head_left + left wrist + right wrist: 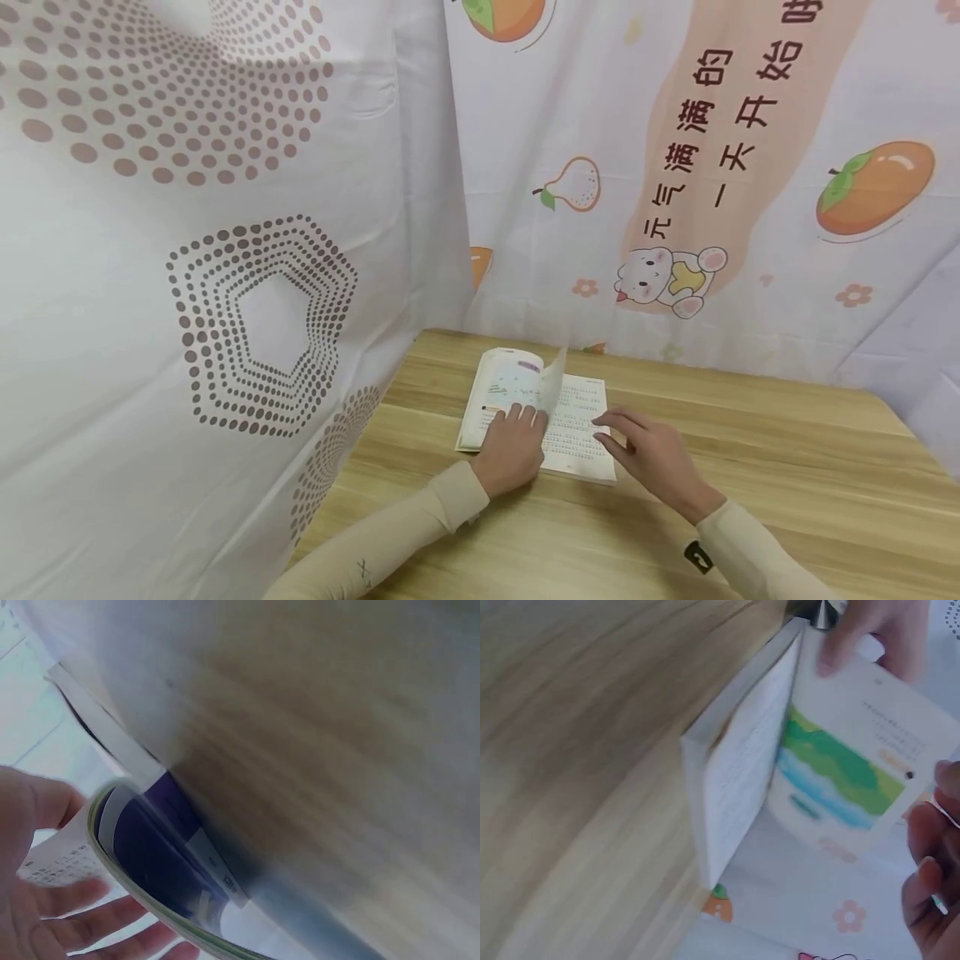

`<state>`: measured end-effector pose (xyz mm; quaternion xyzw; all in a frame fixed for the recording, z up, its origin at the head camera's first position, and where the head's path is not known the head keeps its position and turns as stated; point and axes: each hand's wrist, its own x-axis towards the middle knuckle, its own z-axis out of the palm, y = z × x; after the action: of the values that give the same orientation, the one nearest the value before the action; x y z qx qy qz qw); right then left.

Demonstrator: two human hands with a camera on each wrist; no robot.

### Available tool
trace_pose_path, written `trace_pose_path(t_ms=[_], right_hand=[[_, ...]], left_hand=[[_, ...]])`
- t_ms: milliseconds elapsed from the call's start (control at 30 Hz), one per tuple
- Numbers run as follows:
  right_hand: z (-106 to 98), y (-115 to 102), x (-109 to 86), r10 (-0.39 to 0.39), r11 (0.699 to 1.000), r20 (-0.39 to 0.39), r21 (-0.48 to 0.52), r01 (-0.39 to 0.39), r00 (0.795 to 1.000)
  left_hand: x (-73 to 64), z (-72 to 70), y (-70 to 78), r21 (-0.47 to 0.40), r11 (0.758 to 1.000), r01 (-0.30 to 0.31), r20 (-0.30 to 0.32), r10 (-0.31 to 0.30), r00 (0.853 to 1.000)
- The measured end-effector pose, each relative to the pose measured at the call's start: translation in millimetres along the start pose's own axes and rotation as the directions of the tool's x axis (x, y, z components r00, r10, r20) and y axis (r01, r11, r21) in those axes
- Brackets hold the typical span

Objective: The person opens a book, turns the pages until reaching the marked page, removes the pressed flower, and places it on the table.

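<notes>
An open book (577,433) lies on the wooden table, with a coloured picture on its left page and printed text on its right. One loose page (553,385) stands up near the middle. My left hand (513,446) rests on the lower part of the left-hand pages, its fingers extended. In the left wrist view that hand (67,922) lies along the curved pages, and dark purple shows near the spine. By the right page's outer edge is my right hand (656,458), thumb and forefinger apart with nothing between them. The right wrist view shows green and blue artwork on a page (847,769).
The wooden table (787,467) extends to the right of the book. A white dotted curtain (225,467) hangs along the left side. Behind the table hangs another curtain (510,208) with fruit, a bear and lettering. A dark band (698,557) sits at the right sleeve.
</notes>
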<state>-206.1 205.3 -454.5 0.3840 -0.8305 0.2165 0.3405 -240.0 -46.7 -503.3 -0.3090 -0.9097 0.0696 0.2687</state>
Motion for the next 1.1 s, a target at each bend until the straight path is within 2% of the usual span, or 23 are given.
trace_pose_path(t_ms=[67, 200, 267, 333, 433, 500, 633, 733, 833, 967, 1100], right_hand=[[0, 2, -5.3, 0.021, 1.000, 0.038, -0.022, -0.021, 0.999], [4, 7, -18.4, 0.075, 0.992, 0.153, -0.114, -0.058, 0.985], [6, 8, -25.5, 0.116, 0.985, 0.221, -0.148, -0.085, 0.968], [8, 9, -31.8, 0.172, 0.978, 0.287, -0.165, -0.128, 0.942], [8, 9, -39.0, 0.241, 0.966, 0.377, -0.180, -0.184, 0.894], [8, 9, -42.2, 0.260, 0.962, 0.418, -0.194, -0.194, 0.870], [8, 10, -44.5, 0.250, 0.963, 0.462, -0.214, -0.166, 0.851], [8, 10, -43.8, 0.228, 0.967, 0.474, -0.209, -0.144, 0.850], [9, 10, -43.0, 0.191, 0.974, 0.459, -0.199, -0.109, 0.868], [11, 9, -42.8, 0.120, 0.979, 0.409, -0.201, -0.039, 0.905], [11, 7, -40.9, 0.090, 0.978, 0.379, -0.206, -0.011, 0.921]], left_hand=[[1.8, 0.0, -1.2, -0.017, 1.000, 0.014, -0.027, -0.014, 1.000], [3.3, 0.2, -6.7, -0.052, 0.999, 0.003, -0.135, -0.010, 0.991], [3.3, 0.4, -9.7, -0.085, 0.996, -0.001, -0.186, -0.015, 0.982], [3.1, -0.2, -12.3, -0.110, 0.994, 0.009, -0.213, -0.033, 0.977], [3.0, -2.1, -15.9, -0.123, 0.992, 0.041, -0.206, -0.065, 0.976], [2.9, -4.5, -18.0, -0.095, 0.994, 0.056, -0.178, -0.072, 0.981], [2.7, -10.6, -20.7, -0.040, 0.998, 0.051, -0.102, -0.055, 0.993], [1.8, -13.8, -21.2, -0.007, 0.999, 0.031, -0.031, -0.031, 0.999], [0.9, -14.8, -20.3, -0.007, 1.000, 0.007, 0.022, -0.007, 1.000], [0.0, -14.4, -19.1, -0.048, 0.998, -0.027, 0.049, 0.030, 0.998], [-0.9, -13.6, -18.5, -0.074, 0.996, -0.050, 0.051, 0.054, 0.997]])
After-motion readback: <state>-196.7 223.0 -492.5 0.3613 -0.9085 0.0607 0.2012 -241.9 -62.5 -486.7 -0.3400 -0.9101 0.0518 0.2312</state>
